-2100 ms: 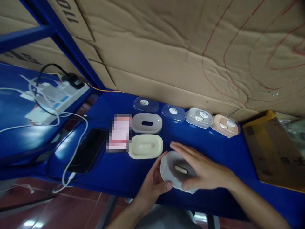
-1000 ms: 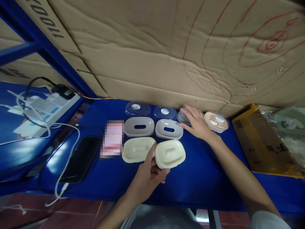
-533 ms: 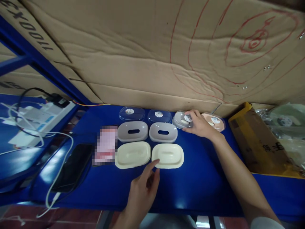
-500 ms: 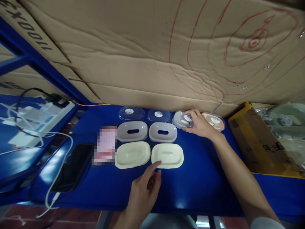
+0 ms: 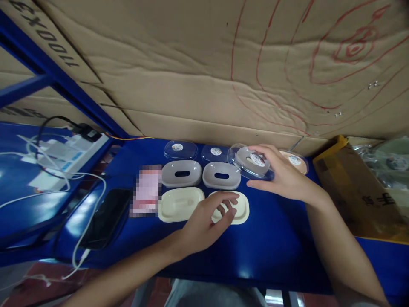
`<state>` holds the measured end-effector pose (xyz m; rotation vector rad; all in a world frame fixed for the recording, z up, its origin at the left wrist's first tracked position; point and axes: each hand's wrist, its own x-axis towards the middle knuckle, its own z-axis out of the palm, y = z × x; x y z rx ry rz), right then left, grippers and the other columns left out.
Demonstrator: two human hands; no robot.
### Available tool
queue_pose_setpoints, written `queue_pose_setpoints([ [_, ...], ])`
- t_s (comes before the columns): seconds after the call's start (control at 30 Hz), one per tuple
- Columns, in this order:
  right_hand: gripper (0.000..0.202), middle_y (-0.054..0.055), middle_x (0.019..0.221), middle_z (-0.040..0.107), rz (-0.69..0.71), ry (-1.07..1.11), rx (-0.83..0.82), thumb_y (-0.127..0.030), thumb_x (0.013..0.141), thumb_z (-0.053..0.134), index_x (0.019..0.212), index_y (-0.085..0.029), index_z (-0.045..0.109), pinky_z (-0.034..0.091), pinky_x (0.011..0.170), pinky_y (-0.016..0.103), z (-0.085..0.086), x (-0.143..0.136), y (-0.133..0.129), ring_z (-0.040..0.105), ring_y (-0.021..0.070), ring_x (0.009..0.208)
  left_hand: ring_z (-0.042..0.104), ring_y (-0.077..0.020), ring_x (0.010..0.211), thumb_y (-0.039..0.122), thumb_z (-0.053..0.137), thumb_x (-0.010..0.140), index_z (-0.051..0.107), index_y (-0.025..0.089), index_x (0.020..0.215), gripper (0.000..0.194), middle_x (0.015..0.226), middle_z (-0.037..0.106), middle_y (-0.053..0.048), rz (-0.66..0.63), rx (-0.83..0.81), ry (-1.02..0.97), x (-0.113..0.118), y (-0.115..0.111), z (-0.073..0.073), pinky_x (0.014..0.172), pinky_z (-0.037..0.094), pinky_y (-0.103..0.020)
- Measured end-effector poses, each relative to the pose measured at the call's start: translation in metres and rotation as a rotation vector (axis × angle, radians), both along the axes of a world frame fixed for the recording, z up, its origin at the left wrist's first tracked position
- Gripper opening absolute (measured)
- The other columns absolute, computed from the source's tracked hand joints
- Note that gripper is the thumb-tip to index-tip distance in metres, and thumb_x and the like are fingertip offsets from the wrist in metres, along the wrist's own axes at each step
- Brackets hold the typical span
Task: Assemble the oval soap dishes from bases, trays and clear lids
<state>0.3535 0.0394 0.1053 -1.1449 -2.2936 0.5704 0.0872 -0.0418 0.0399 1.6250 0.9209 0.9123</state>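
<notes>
My right hand [image 5: 277, 172] grips a clear lid [image 5: 236, 155] with a round sticker, tilted above a grey dish [image 5: 244, 154] at the back of the blue table. Fingers apart and holding nothing, my left hand [image 5: 212, 217] hovers over the right cream tray [image 5: 244, 209]. Another cream tray [image 5: 179, 204] lies to its left. Behind them stand two grey slotted dishes [image 5: 171, 175] [image 5: 212, 178]. Two clear lids [image 5: 185, 152] [image 5: 207, 154] lie at the back. A peach dish [image 5: 300, 161] under a stickered lid is partly hidden by my right hand.
On the left are a black phone [image 5: 107, 217] with a white cable, a pixelated pink item [image 5: 147, 187] and a power strip [image 5: 76, 155]. An open cardboard box [image 5: 348, 183] stands right, beside plastic-wrapped items [image 5: 394, 162]. Cardboard [image 5: 191, 76] walls the back.
My right hand has lifted the clear lid off its spot and tilted it. My left hand has moved up and right, over the right cream tray. The view has shifted slightly.
</notes>
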Motion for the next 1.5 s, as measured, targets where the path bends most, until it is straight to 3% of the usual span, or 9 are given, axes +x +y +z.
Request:
queue_pose_setpoints([
  [0.13,0.082,0.010,0.165,0.053,0.162,0.086,-0.175,-0.067,0.098,0.072,0.167,-0.036,0.039,0.052,0.124,0.053,-0.003,-0.013,-0.009,0.057,0.0343,0.150,0.074,-0.0203,0.104,0.038,0.073,0.103,0.053,0.027,0.155,0.056,0.141,0.069,-0.013,0.027,-0.046,-0.143,-0.002,0.016,0.002,0.082,0.064,-0.030],
  [0.2,0.088,0.010,0.168,0.051,0.179,0.066,-0.164,-0.067,0.096,0.076,0.169,-0.038,0.037,0.051,0.126,0.053,-0.001,-0.017,-0.015,0.053,0.0346,0.154,0.074,-0.0230,0.111,0.036,0.070,0.105,0.058,0.026,0.149,0.047,0.142,0.069,-0.013,0.034,0.076,-0.056,-0.003,0.024,-0.001,0.085,0.064,-0.033],
  [0.3,0.086,0.009,0.167,0.053,0.088,0.051,-0.039,-0.064,0.094,0.080,0.167,-0.039,0.041,0.047,0.128,0.057,0.007,-0.009,-0.017,0.052,0.0365,0.154,0.069,-0.0294,0.128,0.029,0.061,0.108,0.066,0.024,0.139,0.031,0.138,0.072,-0.013,-0.037,0.438,0.262,-0.001,0.041,0.000,0.106,0.059,-0.045],
  [0.47,0.076,0.011,0.162,0.057,-0.223,0.062,0.116,-0.066,0.097,0.074,0.162,-0.034,0.049,0.046,0.126,0.063,0.017,0.031,0.005,0.056,0.0391,0.150,0.055,-0.0384,0.148,0.013,0.058,0.104,0.055,0.017,0.155,0.052,0.157,0.061,-0.020,-0.310,0.842,0.673,0.034,0.092,0.019,0.123,0.039,-0.057],
  [0.7,0.075,0.013,0.151,0.064,-0.308,-0.092,0.141,-0.071,0.095,0.074,0.155,-0.030,0.058,0.049,0.123,0.064,0.003,0.075,0.029,0.060,0.0393,0.143,0.053,-0.0399,0.146,0.009,0.082,0.078,0.056,0.020,0.153,0.080,0.158,0.059,-0.021,-0.444,0.790,0.843,0.103,0.174,0.004,0.119,0.036,-0.054],
  [0.83,0.076,0.015,0.154,0.062,-0.322,-0.102,0.131,-0.072,0.093,0.075,0.153,-0.027,0.060,0.044,0.126,0.065,-0.005,0.085,0.041,0.057,0.0401,0.148,0.051,-0.0457,0.144,0.023,0.091,0.073,0.057,0.017,0.153,0.087,0.158,0.058,-0.025,-0.468,0.729,0.873,0.120,0.193,-0.005,0.119,0.033,-0.063],
  [1.23,0.069,0.014,0.159,0.061,-0.207,-0.072,0.025,-0.067,0.103,0.063,0.158,-0.026,0.054,0.046,0.126,0.055,-0.032,0.067,0.058,0.059,0.0330,0.148,0.050,-0.0502,0.146,0.040,0.099,0.073,0.042,0.017,0.165,0.111,0.166,0.046,-0.029,-0.492,0.853,0.893,0.113,0.121,0.023,0.116,0.039,-0.058],
  [1.37,0.067,0.014,0.154,0.064,-0.153,-0.126,0.012,-0.063,0.099,0.068,0.155,-0.029,0.056,0.051,0.121,0.057,-0.048,0.059,0.062,0.063,0.0351,0.142,0.060,-0.0473,0.133,0.040,0.102,0.068,0.052,0.018,0.159,0.106,0.152,0.059,-0.025,-0.521,0.910,0.757,0.089,0.076,0.029,0.113,0.043,-0.055],
  [1.5,0.065,0.017,0.153,0.062,-0.104,-0.223,0.008,-0.053,0.091,0.081,0.147,-0.026,0.062,0.050,0.119,0.061,-0.067,0.049,0.065,0.062,0.0393,0.141,0.062,-0.0476,0.131,0.049,0.102,0.067,0.046,0.027,0.166,0.116,0.157,0.058,-0.022,-0.597,0.825,0.509,0.059,0.019,0.016,0.120,0.039,-0.060],
])
